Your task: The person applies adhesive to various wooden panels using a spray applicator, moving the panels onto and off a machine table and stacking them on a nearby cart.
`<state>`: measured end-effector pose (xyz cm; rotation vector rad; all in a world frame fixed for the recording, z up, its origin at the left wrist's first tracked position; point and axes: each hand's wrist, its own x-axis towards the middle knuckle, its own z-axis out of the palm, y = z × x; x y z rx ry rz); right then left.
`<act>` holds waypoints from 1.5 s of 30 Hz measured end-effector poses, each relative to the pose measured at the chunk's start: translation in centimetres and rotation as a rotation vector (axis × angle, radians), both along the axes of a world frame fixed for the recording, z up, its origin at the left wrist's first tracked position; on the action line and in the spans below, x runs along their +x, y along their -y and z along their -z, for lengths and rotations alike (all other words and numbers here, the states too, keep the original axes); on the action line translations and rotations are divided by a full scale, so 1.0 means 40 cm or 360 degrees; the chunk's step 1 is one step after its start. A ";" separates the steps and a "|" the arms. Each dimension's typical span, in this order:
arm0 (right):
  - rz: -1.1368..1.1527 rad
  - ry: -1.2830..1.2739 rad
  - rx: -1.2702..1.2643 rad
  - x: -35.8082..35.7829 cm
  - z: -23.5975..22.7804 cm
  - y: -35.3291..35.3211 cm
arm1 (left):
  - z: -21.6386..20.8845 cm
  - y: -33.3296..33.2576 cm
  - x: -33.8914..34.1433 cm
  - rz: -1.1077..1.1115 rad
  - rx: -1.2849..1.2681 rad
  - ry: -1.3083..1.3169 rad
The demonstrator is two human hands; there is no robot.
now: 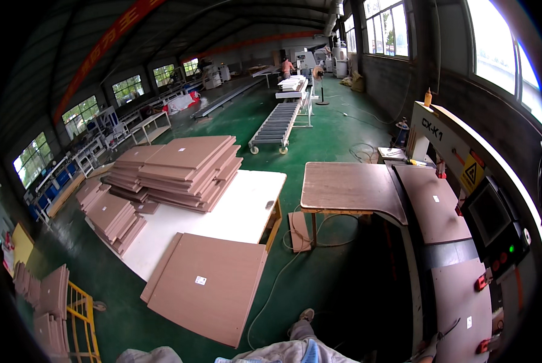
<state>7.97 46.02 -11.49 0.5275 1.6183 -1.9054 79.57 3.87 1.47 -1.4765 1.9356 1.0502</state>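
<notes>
At the lower right edge, only a small, dark part of my right hand (429,349) shows, beside a brown panel (462,302) with a small white label. Its fingers are too dark and cut off to read. A thin dark strand (449,328) lies over the panel's near edge by that hand. The panel rests on the bed of a machine, against red clamps (482,282). Farther along the same bed lies a second labelled panel (435,202). My left hand is out of sight; grey cloth (150,355) shows at the lower edge.
A white table (234,199) at left bears stacked brown panels (186,160) and a large labelled panel (210,284). A brown-topped side table (349,187) adjoins the machine. Cables (271,290) cross the green floor. A roller conveyor (277,124) and yellow cart (83,314) stand around; a person (287,66) is far off.
</notes>
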 end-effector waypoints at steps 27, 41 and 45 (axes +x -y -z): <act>-0.0036 0.0263 0.0311 0.248 -0.459 0.151 | 0.009 -0.063 0.018 -0.0183 0.0029 0.0001; 0.0154 0.0061 0.0310 0.335 -0.509 0.169 | -0.017 -0.060 0.019 -0.0114 -0.0003 0.0023; 0.0534 -0.0257 -0.0114 -0.121 -0.075 0.023 | 0.049 0.002 -0.054 0.0041 -0.0002 -0.0234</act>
